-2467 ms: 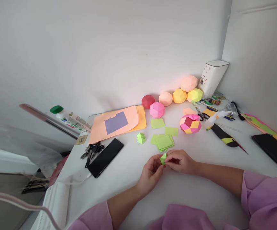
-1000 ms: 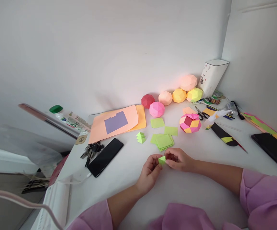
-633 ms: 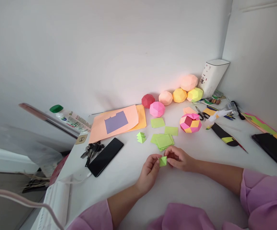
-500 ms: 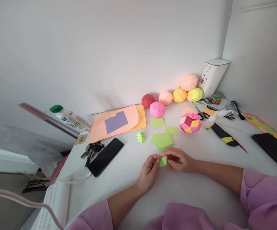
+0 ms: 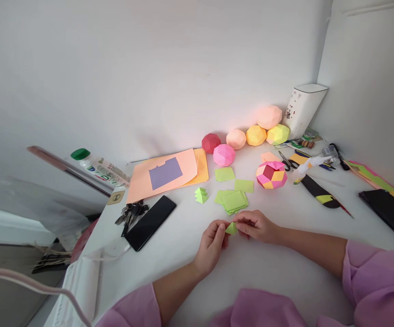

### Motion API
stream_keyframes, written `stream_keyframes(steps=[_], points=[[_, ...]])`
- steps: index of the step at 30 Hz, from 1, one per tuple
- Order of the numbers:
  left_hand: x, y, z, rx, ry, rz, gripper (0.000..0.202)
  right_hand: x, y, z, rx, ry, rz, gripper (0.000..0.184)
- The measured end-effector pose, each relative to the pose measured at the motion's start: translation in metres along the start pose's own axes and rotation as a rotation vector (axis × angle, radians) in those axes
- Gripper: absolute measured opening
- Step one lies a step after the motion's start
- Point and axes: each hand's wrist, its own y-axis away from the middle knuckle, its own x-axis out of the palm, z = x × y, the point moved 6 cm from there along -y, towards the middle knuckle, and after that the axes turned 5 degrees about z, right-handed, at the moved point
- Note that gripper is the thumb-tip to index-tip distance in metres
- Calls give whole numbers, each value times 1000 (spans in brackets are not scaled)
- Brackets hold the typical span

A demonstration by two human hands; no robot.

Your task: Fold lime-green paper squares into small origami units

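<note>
Between my hands is a small green folded paper (image 5: 231,228), its top now coming to a point. My left hand (image 5: 212,243) pinches its left side with thumb and fingers. My right hand (image 5: 256,226) grips the right corner, fingers curled and partly hiding it. Just beyond lie loose green paper pieces (image 5: 234,200), several in a pile, with another green rectangle (image 5: 224,174) farther back. To the left stands a little stack of folded green units (image 5: 201,195). A pink, yellow and red paper ball (image 5: 271,175) with an opening sits behind my right hand.
Several finished paper balls (image 5: 224,155) line the wall. Left are orange sheets (image 5: 138,181), a black phone (image 5: 151,223), keys (image 5: 132,212) and a bottle (image 5: 103,168). Right are scissors (image 5: 285,161), a glue bottle (image 5: 302,171), a black cutter (image 5: 319,190) and a black case (image 5: 387,213).
The green paper has gone from a flat square to a smaller, pointed shape between my fingers. My right hand has shifted slightly left over its corner.
</note>
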Motion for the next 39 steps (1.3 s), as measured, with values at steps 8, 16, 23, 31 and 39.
stream_keyframes(steps=[8, 16, 23, 31, 39], points=[[-1, -3, 6, -13, 58, -46, 34, -1, 1, -7, 66, -48, 16, 22], [-4, -3, 7, -7, 60, -73, 32, 1, 1, -6, 84, -34, 51, 20], [-6, -1, -5, 73, 1, -143, 31, -2, 1, -4, 95, -59, -18, 19], [17, 8, -13, 416, -837, 107, 35, -15, 2, 10, -52, 136, -251, 14], [36, 20, -5, 376, -1484, 464, 79, -8, 2, 27, -204, 478, -246, 7]])
